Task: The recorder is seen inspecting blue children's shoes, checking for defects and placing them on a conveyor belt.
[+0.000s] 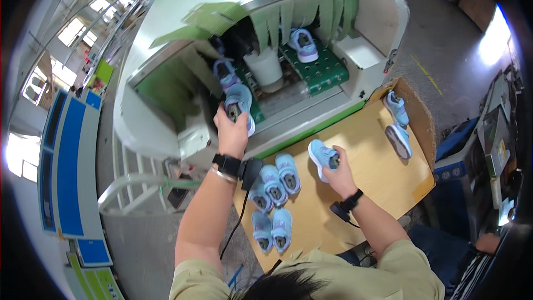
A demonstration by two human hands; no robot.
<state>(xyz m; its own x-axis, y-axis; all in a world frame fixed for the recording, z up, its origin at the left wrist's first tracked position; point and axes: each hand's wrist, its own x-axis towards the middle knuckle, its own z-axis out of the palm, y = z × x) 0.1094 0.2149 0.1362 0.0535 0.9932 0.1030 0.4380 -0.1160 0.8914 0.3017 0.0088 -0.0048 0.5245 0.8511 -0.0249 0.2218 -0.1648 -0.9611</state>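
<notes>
My left hand is closed on a light blue shoe at the mouth of a white machine. Just beyond it, a bluish-purple shoe lies on the left belt lane. In my right hand is another light blue shoe, held above the wooden table. Several blue shoes stand grouped on the table between my forearms, two of them in a nearer row. A further shoe rests on the green perforated belt under the strip curtain.
Two more blue shoes lie by the cardboard edging at the table's right. A metal railing stands left of the machine. At the lower right, part of another person's hand shows beside dark equipment.
</notes>
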